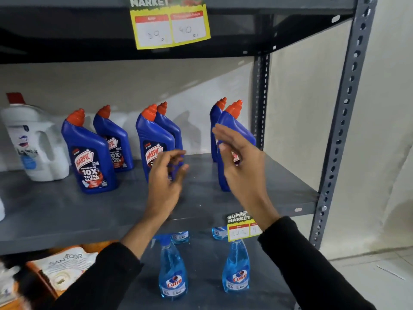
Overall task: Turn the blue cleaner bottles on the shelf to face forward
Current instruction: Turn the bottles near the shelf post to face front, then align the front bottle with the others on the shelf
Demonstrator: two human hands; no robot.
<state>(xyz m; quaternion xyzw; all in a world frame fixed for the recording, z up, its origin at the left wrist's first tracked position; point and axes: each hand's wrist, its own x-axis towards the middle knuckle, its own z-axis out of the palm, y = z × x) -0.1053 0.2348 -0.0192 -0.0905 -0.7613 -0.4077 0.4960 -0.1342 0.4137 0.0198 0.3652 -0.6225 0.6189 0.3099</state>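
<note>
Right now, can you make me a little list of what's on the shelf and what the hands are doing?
blue bottles: six on the grey shelf, in three front-and-back pairs, orange caps
left front bottle: label faces forward
middle front bottle: label forward, partly behind the left hand
right front bottle: mostly hidden by the right hand
left hand: open, fingers curled, holding nothing
right hand: open, in front of the right front bottle
white jug: far left
spray bottles: shelf below
</note>
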